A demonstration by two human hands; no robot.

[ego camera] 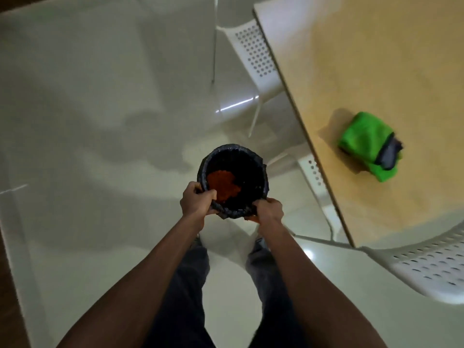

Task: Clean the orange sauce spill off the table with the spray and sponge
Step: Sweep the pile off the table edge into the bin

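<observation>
Fingers of the left hand curl over the near rim of a round black bin, pinching the bunched edge of its black liner; the right hand grips the same rim just beside it, its fingers folded round the liner. Both forearms reach forward and down from the bottom of the view, above the person's dark trousers. Inside the bin, against the near-left wall, lies an orange-red mass; whether it is sauce or a soiled wipe cannot be told. The bin opens upward toward the camera and stands on or just over the pale glossy floor. To the right runs the light wooden tabletop, its long edge slanting from upper centre to lower right. A folded green cloth rests on it near that edge, with a dark grey piece touching its right side; the cloth's long axis lies diagonally, upper left to lower right. White perforated chairs stand tucked along the tabletop's edge, and another chair seat fills the lower right corner, between the bin and the tabletop.
</observation>
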